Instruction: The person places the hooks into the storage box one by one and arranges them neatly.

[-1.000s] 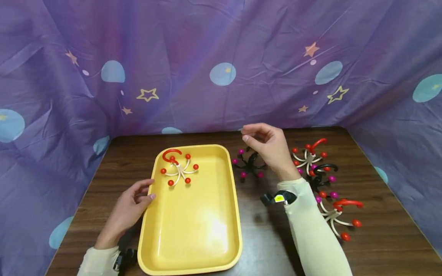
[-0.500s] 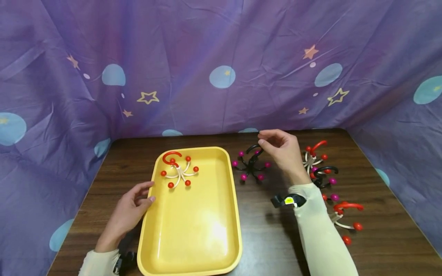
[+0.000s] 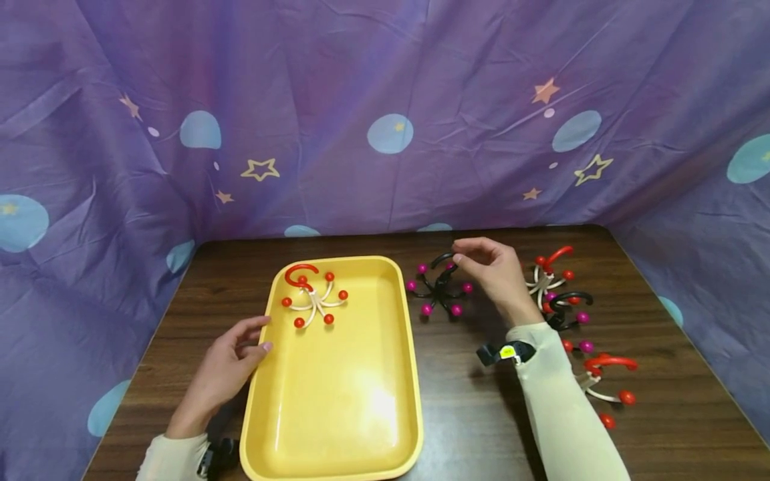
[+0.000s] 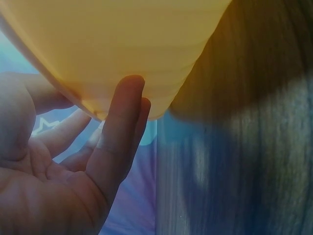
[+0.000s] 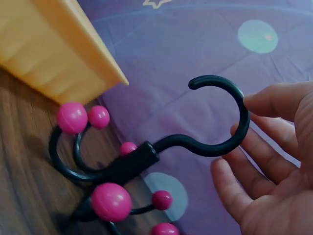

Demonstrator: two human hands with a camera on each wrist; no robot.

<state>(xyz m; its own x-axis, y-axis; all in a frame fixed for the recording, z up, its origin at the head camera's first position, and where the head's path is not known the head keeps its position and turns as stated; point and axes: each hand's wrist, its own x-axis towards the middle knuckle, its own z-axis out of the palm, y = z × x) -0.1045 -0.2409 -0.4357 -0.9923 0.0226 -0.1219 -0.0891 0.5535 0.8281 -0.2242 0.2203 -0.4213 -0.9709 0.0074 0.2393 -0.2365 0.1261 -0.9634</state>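
Note:
A black hook hanger with curved arms and magenta ball tips stands on the table just right of the yellow tray. My right hand pinches its curved top hook between thumb and fingers; the right wrist view shows the thumb on the hook's outer curve and fingers behind it. My left hand holds the tray's left rim, its fingers against the outer wall in the left wrist view. Inside the tray, at the far left, stands a white hanger with a red hook and red balls.
On the right of the table stand a white-and-red hanger, a black-and-magenta one and a nearer white-and-red one, partly behind my right sleeve. A purple patterned curtain encloses the wooden table.
My right hand has moved right and down from above the black hanger, its thumb and fingers now at the hook. The left hand and the tray stay in place.

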